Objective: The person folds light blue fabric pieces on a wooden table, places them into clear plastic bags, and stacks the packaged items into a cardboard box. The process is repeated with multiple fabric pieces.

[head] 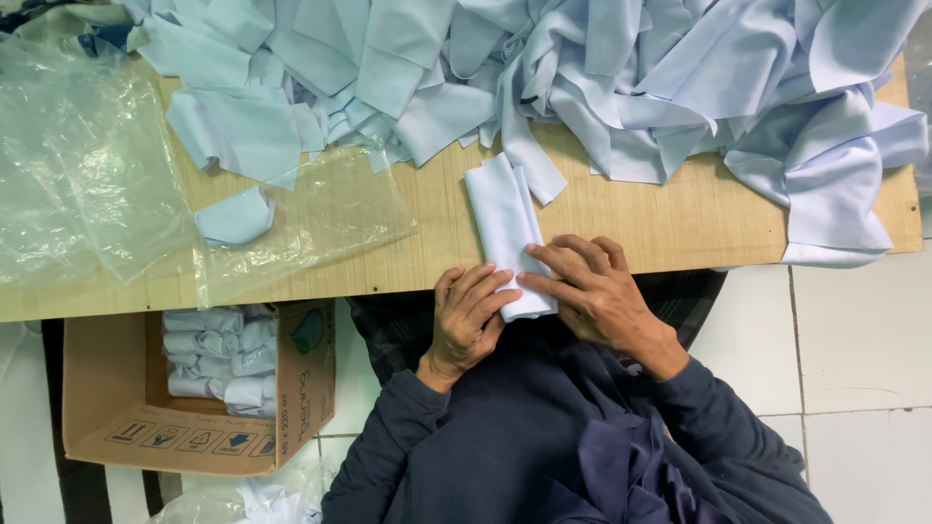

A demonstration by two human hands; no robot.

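A folded strip of pale blue cloth (505,218) lies on the wooden table (631,228), its near end hanging over the front edge. My left hand (466,315) grips that near end from the left, fingers curled onto it. From the right, my right hand (592,286) presses on the same end with fingers laid flat. Both hands touch the cloth at the table's edge.
A large heap of pale blue cloth pieces (582,68) covers the back of the table. Clear plastic bags (87,175) lie at the left, one over a small cloth piece (236,215). A cardboard box (116,427) with rolled cloths (218,359) stands on the tiled floor (854,369).
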